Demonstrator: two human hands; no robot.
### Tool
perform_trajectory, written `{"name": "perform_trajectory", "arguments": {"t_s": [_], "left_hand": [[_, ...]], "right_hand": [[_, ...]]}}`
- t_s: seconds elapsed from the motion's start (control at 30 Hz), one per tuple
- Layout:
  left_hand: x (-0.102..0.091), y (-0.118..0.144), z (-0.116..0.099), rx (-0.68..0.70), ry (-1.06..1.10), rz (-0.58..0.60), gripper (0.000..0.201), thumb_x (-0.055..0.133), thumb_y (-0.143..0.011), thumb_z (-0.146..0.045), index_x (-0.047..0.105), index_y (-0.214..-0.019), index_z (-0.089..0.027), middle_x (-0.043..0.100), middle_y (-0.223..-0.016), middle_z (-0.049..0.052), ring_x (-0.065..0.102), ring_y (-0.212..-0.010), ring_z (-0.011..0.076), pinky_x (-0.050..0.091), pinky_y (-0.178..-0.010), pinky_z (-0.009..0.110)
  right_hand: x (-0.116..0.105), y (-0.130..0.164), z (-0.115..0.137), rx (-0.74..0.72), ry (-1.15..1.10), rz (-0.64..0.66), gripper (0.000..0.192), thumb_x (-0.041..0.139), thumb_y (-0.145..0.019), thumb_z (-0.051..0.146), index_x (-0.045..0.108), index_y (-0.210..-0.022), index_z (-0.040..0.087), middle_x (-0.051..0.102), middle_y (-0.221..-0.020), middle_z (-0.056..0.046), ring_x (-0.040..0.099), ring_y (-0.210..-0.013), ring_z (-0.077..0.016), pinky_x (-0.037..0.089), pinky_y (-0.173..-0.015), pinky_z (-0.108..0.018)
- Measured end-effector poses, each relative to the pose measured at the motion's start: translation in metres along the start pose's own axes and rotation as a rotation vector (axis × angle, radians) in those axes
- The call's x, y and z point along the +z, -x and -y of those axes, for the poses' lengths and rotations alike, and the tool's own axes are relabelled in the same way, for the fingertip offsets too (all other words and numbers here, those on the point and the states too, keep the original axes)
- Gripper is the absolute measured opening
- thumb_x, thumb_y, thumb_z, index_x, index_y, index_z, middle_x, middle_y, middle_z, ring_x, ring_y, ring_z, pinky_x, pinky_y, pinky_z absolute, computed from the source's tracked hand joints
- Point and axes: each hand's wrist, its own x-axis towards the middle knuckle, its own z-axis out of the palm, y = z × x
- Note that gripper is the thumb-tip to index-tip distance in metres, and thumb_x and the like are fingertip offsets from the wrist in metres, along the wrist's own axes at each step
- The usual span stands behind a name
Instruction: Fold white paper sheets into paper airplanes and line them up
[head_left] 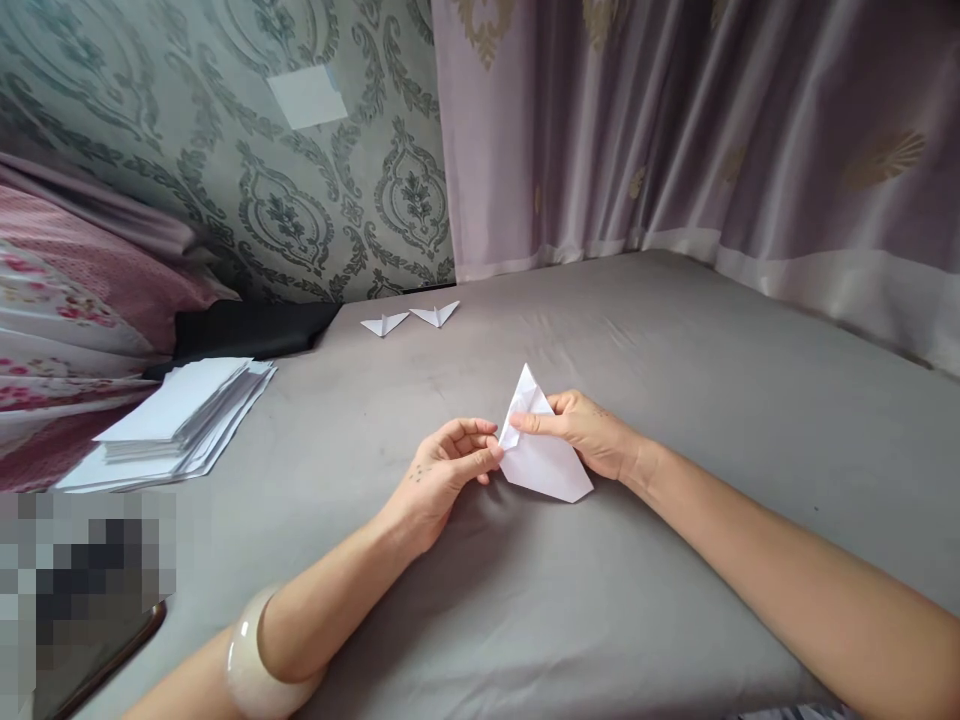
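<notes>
Looking forward and down through the head camera, I find a pale, glossy bangle [251,655] around the left forearm nearest me, with a dark-edged object [112,660] at the lower left, mostly pixelated beyond recognition. Grey fabric [720,440] covers the broad work surface. Above its middle I have the folded white paper [544,465] between both hands, its narrow point aimed away and its wider end towards me; I cannot tell whether it touches the fabric. My left hand [457,455] pinches its left edge between thumb and fingertips, while my right hand [581,425] grips the right side, thumb flat on top and fingers behind. Off to the left lies an uneven stack of white paper [176,410], with pink floral fabric [71,310] beside it and a black, flat item [251,330] just behind. Farther out, two small folded paper planes [385,325] sit side by side. Patterned wallpaper [289,205], bearing a pale rectangle [308,97], meets a mauve curtain [517,150] at the back.
</notes>
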Motion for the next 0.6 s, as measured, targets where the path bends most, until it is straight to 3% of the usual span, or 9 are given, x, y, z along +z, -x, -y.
{"name": "perform_trajectory", "arguments": {"t_s": [0.23, 0.43, 0.5, 0.6], "left_hand": [[-0.0020, 0.0011, -0.0071, -0.076, -0.095, 0.059, 0.033, 0.070, -0.078, -0.044, 0.070, -0.084, -0.012, 0.061, -0.072, 0.005, 0.053, -0.066, 0.0112, 0.039, -0.058, 0.022], [0.0009, 0.0018, -0.0051, -0.093, -0.226, 0.049, 0.027, 0.076, -0.072, -0.039, 0.067, -0.069, -0.014, 0.053, -0.058, -0.001, 0.044, -0.058, 0.0087, 0.031, -0.052, 0.020], [0.0010, 0.0005, -0.0050, -0.098, -0.180, -0.003, 0.028, 0.076, -0.071, -0.039, 0.065, -0.067, -0.013, 0.050, -0.056, -0.002, 0.040, -0.054, 0.0071, 0.028, -0.050, 0.020], [-0.0015, -0.0034, -0.0058, -0.099, -0.024, -0.123, 0.030, 0.079, -0.067, -0.037, 0.062, -0.068, -0.013, 0.047, -0.056, -0.004, 0.035, -0.050, 0.0046, 0.026, -0.048, 0.019]], "right_hand": [[-0.0008, 0.0042, 0.0059, 0.015, 0.067, 0.000, 0.036, 0.084, -0.058, 0.043, 0.071, -0.076, 0.013, 0.071, -0.073, -0.006, 0.062, -0.063, -0.0155, 0.046, -0.055, -0.025], [0.0010, 0.0074, 0.0087, 0.023, 0.164, 0.030, 0.036, 0.080, -0.063, 0.047, 0.069, -0.077, 0.015, 0.069, -0.073, -0.006, 0.062, -0.062, -0.0179, 0.046, -0.052, -0.027], [0.0024, 0.0081, 0.0100, -0.073, 0.262, -0.059, 0.038, 0.072, -0.072, 0.051, 0.069, -0.086, 0.016, 0.070, -0.078, -0.006, 0.063, -0.065, -0.0188, 0.047, -0.054, -0.029], [0.0047, 0.0103, 0.0105, -0.519, 0.592, -0.431, 0.035, 0.056, -0.086, 0.048, 0.067, -0.102, 0.018, 0.069, -0.097, -0.009, 0.063, -0.086, -0.0218, 0.048, -0.076, -0.036]]}}
